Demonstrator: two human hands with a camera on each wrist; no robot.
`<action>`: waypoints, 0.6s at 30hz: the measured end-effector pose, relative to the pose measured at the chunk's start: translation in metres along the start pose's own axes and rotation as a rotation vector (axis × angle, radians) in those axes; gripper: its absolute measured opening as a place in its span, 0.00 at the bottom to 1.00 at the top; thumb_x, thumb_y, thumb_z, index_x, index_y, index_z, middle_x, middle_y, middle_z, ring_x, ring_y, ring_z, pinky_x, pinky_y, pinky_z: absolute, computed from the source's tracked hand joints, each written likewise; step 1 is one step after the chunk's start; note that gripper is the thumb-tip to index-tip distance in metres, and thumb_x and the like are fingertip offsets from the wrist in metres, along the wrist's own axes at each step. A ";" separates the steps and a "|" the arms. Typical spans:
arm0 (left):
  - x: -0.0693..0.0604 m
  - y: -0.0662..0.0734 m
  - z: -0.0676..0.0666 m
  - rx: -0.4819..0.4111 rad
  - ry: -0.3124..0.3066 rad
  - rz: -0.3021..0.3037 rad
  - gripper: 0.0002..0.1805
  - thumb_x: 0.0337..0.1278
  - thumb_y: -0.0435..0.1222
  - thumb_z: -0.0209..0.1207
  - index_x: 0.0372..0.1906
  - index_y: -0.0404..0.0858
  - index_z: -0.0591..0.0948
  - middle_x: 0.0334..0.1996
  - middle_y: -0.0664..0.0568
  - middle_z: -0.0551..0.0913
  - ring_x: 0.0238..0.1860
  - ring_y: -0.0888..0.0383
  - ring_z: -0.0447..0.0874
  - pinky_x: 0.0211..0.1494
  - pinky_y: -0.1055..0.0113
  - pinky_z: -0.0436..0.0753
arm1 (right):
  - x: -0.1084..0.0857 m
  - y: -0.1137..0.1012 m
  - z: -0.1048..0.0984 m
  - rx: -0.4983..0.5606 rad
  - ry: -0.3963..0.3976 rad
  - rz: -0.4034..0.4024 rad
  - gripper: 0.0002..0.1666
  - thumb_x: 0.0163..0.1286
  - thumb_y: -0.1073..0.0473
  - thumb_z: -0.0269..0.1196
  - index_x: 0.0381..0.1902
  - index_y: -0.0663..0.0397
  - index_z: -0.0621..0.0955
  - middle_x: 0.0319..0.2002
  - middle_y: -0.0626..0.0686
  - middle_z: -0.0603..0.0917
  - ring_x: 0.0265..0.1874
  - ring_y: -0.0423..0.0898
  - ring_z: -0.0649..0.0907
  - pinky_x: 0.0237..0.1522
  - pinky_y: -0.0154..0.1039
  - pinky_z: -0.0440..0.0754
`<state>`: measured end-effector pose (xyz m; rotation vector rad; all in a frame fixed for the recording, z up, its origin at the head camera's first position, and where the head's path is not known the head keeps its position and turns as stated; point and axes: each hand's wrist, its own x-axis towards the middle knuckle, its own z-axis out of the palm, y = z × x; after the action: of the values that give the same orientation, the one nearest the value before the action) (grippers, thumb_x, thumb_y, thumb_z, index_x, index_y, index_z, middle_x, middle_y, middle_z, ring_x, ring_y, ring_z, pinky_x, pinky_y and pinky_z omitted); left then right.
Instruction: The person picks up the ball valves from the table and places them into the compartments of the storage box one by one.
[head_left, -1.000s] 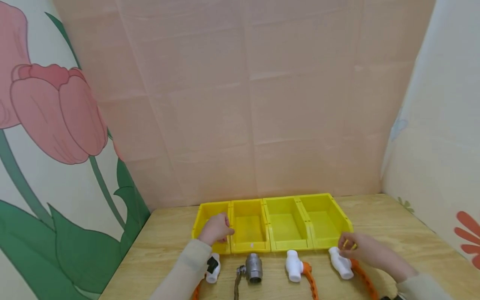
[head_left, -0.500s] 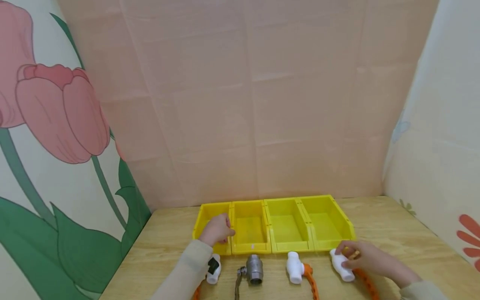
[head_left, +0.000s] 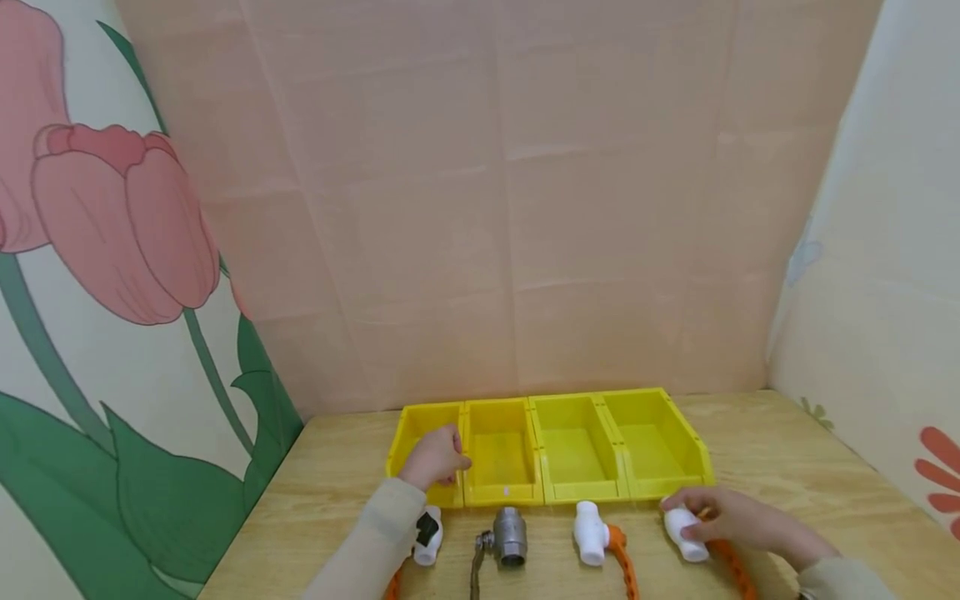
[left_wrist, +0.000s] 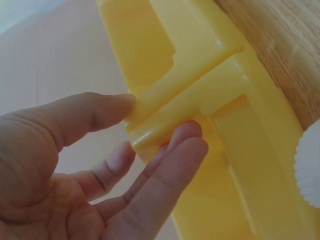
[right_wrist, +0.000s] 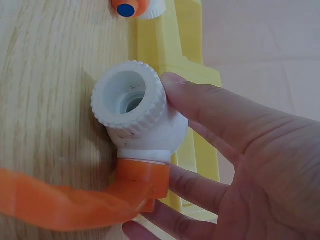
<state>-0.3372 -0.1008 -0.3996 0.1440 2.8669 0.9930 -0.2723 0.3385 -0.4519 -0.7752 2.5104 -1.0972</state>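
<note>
My left hand (head_left: 433,458) is at the two leftmost yellow bins; in the left wrist view, its thumb and fingers (left_wrist: 170,170) pinch their adjoining rims (left_wrist: 170,117) from both sides. At the far right of the row of valves, my right hand (head_left: 731,521) grips a white valve (head_left: 684,533) with an orange handle (head_left: 735,569). The right wrist view has the thumb on the white body (right_wrist: 150,127), beside its ribbed open end, and the other fingers behind, partly hidden.
Two more yellow bins (head_left: 576,492) continue the row to the right. In front lie a white valve (head_left: 590,537) with an orange handle, a grey metal valve (head_left: 511,537) and a white valve (head_left: 429,546) with a black patch. Wooden table (head_left: 780,433); walls behind and at both sides.
My right hand has come down from just above the rightmost white valve and closed round it, and that valve has shifted slightly. My left hand has stayed at the bin rims.
</note>
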 end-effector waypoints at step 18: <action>0.006 -0.004 0.003 -0.007 -0.001 0.008 0.14 0.52 0.34 0.68 0.30 0.38 0.70 0.20 0.50 0.71 0.16 0.56 0.73 0.23 0.66 0.77 | 0.011 -0.006 0.011 -0.033 0.035 0.009 0.15 0.65 0.54 0.65 0.47 0.54 0.80 0.37 0.51 0.75 0.35 0.36 0.71 0.33 0.30 0.66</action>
<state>-0.3427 -0.1016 -0.4045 0.1546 2.8639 1.0047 -0.2743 0.3222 -0.4551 -0.7598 2.5648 -1.0776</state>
